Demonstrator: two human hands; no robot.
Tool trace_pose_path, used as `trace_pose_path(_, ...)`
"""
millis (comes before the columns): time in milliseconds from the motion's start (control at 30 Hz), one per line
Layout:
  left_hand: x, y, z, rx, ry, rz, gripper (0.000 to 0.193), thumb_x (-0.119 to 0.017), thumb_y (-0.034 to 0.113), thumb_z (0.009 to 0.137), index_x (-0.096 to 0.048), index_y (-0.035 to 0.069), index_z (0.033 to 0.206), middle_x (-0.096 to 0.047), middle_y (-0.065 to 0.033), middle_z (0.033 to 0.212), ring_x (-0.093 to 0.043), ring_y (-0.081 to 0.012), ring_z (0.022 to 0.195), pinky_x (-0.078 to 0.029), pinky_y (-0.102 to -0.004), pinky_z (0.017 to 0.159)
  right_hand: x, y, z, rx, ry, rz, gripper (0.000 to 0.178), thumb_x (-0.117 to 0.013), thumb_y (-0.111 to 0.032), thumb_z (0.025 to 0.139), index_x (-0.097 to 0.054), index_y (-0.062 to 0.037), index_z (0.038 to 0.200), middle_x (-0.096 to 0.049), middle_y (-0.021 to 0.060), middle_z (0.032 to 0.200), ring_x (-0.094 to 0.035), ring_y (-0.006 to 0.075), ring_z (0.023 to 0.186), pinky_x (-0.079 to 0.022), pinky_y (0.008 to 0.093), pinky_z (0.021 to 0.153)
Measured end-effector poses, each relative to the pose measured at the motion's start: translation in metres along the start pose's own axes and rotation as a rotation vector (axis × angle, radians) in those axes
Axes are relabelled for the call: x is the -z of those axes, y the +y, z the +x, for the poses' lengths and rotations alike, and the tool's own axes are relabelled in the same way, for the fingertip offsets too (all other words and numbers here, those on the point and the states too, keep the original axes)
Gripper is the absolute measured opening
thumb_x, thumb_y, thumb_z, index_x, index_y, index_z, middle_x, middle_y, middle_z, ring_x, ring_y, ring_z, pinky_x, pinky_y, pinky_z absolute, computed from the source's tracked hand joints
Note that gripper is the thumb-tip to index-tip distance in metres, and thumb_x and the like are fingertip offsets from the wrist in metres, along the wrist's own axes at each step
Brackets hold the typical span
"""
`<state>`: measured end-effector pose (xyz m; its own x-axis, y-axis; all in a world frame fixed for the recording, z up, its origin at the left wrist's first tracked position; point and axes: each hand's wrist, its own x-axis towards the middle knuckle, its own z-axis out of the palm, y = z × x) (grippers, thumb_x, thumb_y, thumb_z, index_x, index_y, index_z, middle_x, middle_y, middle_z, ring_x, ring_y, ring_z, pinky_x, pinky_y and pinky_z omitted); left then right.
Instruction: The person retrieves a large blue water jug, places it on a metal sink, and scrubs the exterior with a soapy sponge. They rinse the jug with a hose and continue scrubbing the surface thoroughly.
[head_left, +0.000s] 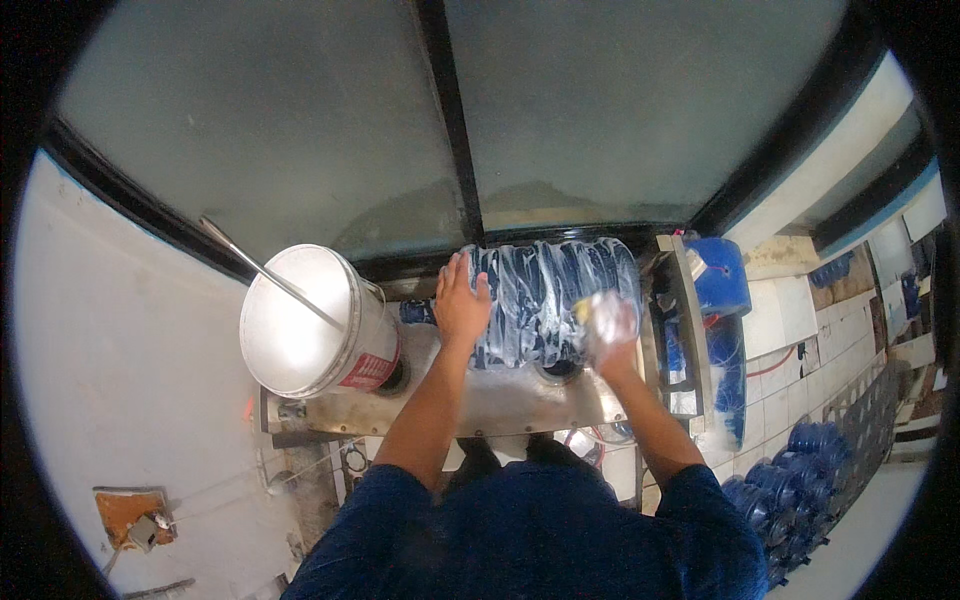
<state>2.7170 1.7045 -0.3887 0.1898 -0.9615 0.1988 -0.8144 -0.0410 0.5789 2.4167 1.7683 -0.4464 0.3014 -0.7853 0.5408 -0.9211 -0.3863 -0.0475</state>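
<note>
A large blue water jug [535,300] lies on its side on a metal counter, streaked all over with white suds. Its neck points left, towards the bucket. My left hand [462,303] lies flat on the jug's neck end, fingers stretched out and thumb apart. At the other end, my right hand [614,350] is closed on a foamy yellow sponge [583,311] against the jug's ribbed side. Motion and foam blur that hand.
A white bucket [375,325] with a metal rod [270,272] leaning in it stands left on the metal counter [500,400]. Dark-framed glass panels [300,120] rise behind. Blue equipment [720,275] is at the right; several blue jugs [795,485] sit on the floor lower right.
</note>
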Motion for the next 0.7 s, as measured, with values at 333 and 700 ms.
trace_pose_path(333, -0.009, -0.003, 0.004, -0.010, 0.045, -0.008, 0.052, -0.055, 0.035, 0.100, -0.050, 0.011, 0.146, -0.048, -0.0151, 0.153, -0.046, -0.0389, 0.138, -0.039, -0.0481, 0.113, -0.020, 0.085, 0.159, -0.679, -0.395, 0.182, 0.037, -0.059, -0.033, 0.094, -0.069, 0.0027, 0.102, -0.068, 0.0310, 0.109, -0.066, 0.0474, 0.104, -0.053, 0.0511, 0.091)
trace_pose_path(700, -0.015, -0.004, 0.029, -0.035, 0.026, 0.060, 0.053, -0.054, 0.035, 0.099, -0.052, 0.009, 0.145, -0.054, -0.0186, 0.147, -0.056, -0.0426, 0.127, -0.045, -0.0504, 0.106, -0.085, 0.001, -0.090, -1.269, 0.609, 1.109, 0.063, -0.061, -0.037, 0.097, -0.045, 0.0002, 0.145, -0.057, 0.0203, 0.134, -0.057, 0.0328, 0.118, -0.045, 0.0482, 0.102)
